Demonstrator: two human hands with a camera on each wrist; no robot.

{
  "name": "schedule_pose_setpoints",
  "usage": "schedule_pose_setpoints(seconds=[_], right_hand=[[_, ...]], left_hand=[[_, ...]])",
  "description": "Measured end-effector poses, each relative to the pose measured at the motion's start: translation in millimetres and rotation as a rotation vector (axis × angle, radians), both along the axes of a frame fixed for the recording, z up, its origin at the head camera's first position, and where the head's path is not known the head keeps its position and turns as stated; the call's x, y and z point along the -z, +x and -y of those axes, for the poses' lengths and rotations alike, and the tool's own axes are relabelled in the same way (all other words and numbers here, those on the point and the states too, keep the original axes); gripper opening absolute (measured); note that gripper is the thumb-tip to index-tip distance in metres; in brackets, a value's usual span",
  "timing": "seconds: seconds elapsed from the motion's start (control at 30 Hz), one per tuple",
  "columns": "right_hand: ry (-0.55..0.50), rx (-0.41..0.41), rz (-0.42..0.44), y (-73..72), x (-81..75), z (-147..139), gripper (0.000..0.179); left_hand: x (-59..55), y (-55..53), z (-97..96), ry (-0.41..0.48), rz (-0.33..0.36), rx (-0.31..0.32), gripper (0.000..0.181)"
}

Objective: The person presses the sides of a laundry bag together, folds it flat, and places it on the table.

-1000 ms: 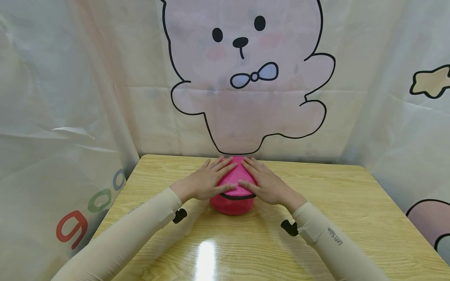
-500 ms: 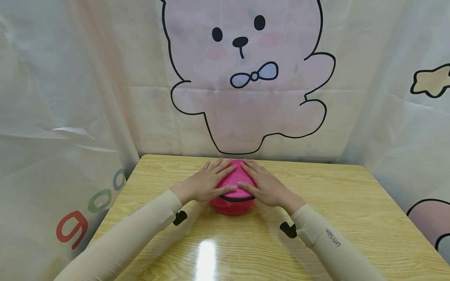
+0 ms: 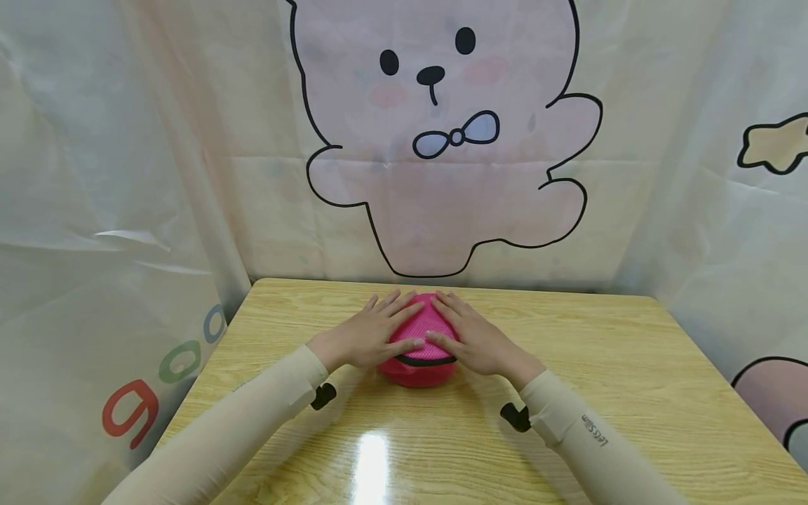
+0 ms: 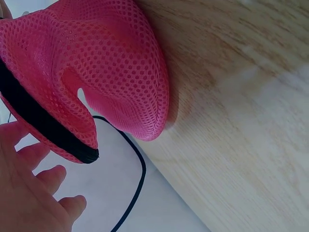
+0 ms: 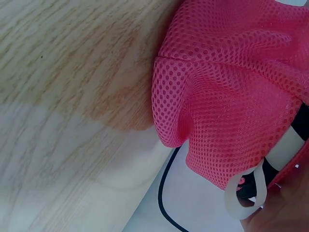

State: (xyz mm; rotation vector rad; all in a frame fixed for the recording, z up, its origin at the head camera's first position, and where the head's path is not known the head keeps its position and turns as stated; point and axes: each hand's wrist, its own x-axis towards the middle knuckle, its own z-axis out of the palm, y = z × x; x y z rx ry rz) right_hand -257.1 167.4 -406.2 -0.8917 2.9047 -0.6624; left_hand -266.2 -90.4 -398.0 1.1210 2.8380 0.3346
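Observation:
A pink mesh bag (image 3: 424,376) with a black band (image 3: 424,362) sits on the wooden table between both hands. My left hand (image 3: 372,337) lies over its left side, fingers extended and spread, thumb reaching across the mesh. On the opposite side my right hand (image 3: 478,341) rests the same way, its thumb tip close to the left thumb. Folds and dents show in the mesh (image 4: 116,58) in the left wrist view, the black trim running beside the left fingers. A white loop (image 5: 231,195) hangs from the trim in the right wrist view, near the right hand.
The wooden table (image 3: 587,365) ends at a printed curtain (image 3: 429,210) with a cartoon bear just behind the bag. Fabric walls (image 3: 82,245) stand on both sides. A dark cord (image 4: 140,179) hangs past the table edge in the wrist views.
The bag's top has sunk and its black band sits slightly lower. Both hands have moved down a little with it, fingers still spread on the mesh.

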Motion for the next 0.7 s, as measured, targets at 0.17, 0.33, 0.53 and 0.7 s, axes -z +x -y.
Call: schedule_pose_setpoints(seconds=[0.17, 0.33, 0.53, 0.7], right_hand=[[-0.003, -0.006, 0.012, 0.6, 3.5, 0.0, 0.087], [-0.004, -0.005, 0.022, 1.4, 5.7, 0.9, 0.086], [-0.011, -0.010, 0.021, 1.8, 8.1, 2.9, 0.084], [-0.007, -0.016, 0.009, 0.4, 12.1, 3.6, 0.084]], left_hand=[[4.3, -0.1, -1.0, -0.007, 0.012, -0.007, 0.082], [7.7, -0.2, -1.2, -0.009, 0.042, -0.008, 0.083], [12.4, 0.5, -0.9, -0.007, 0.060, -0.006, 0.084], [16.5, -0.3, -1.0, -0.003, 0.083, -0.008, 0.085]])
